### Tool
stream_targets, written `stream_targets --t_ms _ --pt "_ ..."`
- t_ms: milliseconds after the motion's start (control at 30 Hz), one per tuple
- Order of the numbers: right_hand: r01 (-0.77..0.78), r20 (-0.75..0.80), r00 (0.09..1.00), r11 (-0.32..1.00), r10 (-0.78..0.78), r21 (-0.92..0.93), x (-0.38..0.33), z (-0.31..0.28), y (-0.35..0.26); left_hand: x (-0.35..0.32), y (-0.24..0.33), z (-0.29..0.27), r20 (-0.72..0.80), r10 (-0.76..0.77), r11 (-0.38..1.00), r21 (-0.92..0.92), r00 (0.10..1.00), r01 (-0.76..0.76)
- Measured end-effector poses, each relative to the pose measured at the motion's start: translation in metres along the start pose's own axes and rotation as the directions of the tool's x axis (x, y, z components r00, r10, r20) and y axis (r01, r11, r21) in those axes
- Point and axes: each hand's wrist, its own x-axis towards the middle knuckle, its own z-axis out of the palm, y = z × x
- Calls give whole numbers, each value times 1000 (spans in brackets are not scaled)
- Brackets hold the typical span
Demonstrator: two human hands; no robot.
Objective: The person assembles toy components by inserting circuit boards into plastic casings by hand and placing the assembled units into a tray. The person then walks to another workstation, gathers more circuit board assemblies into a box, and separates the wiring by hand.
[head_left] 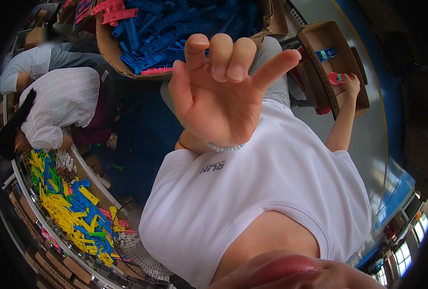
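Note:
My left hand (219, 91) is raised in the middle, palm up, with a pale bead bracelet (225, 147) at its wrist. Its thumb and little finger spread outward, the other fingers bend, and nothing lies in it. Out to the right, my right hand (352, 85) reaches into a cardboard box (354, 45). Its fingers pinch the end of a pink plastic piece (337, 78) with a green patch. Inside that box, apart from my fingers, lies a blue plastic piece (325, 54).
A large carton (109, 57) ahead holds many blue plastic pieces (166, 33) and some pink ones. At left, a worktable is heaped with yellow pieces (62, 207) and other colours, next to a wire-caged fan (139, 245). Two people (64, 106) bend over at far left.

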Motion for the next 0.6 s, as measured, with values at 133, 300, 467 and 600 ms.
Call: stream_targets --t_ms 133,300,467,600 --pt "98 -38 994 985 -105 -139 1 1 -16 -8 14 7 25 133 989 65 991 -135" --pt "163 -29 985 971 -171 -172 -6 8 -35 -15 30 4 75 227 959 155 971 -236" --pt "146 25 989 985 -144 -93 2 14 -27 -20 43 8 170 313 916 204 934 -344" --pt "165 45 986 978 -161 -124 6 18 -21 -27 37 19 370 523 769 182 767 -613"
